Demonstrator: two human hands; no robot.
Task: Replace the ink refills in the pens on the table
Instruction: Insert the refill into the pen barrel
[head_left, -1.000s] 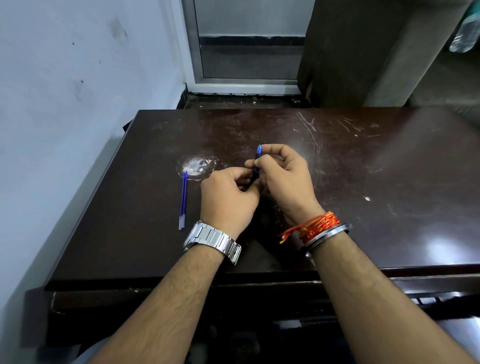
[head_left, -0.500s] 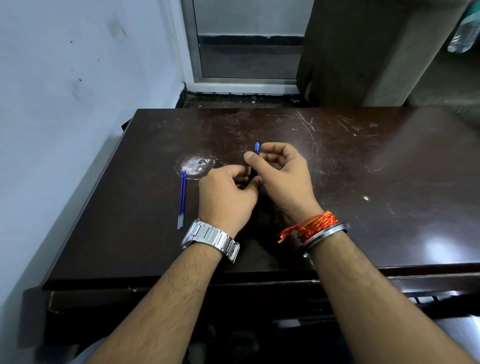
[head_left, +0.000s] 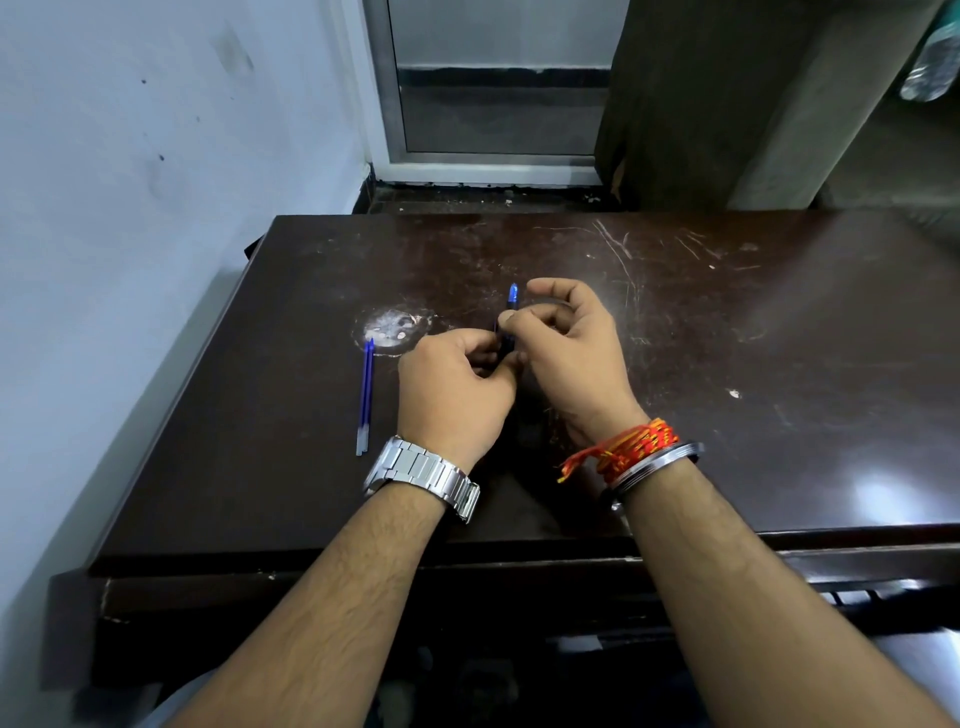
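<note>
Pinching the pen (head_left: 512, 300) between thumb and curled fingers, the right hand (head_left: 569, 358) holds its upper part. The left hand (head_left: 452, 397), fingers curled inward, grips the lower part. Both hands sit low over the middle of the dark table (head_left: 727, 338), touching each other around the pen.

Hidden: most of the barrel lies inside the two hands. Whether it is in one piece cannot be told. The left fingertips are out of sight behind the knuckles.

Visible of the pen: one blue end pointing away above the right thumb, then a short dark stretch of barrel.

Count: pens, 1. Loose refills (head_left: 365, 400), 2, lying side by side and touching on the table, near the left hand but apart from it. They are thin and blue with pale near ends, and their far tips reach a white scuff (head_left: 395, 325).

Wrists: metal watch (head_left: 423, 475) on the left; red-orange thread (head_left: 623, 447) and metal bangle (head_left: 662, 460) on the right. The table's right side is cut off by the frame.
</note>
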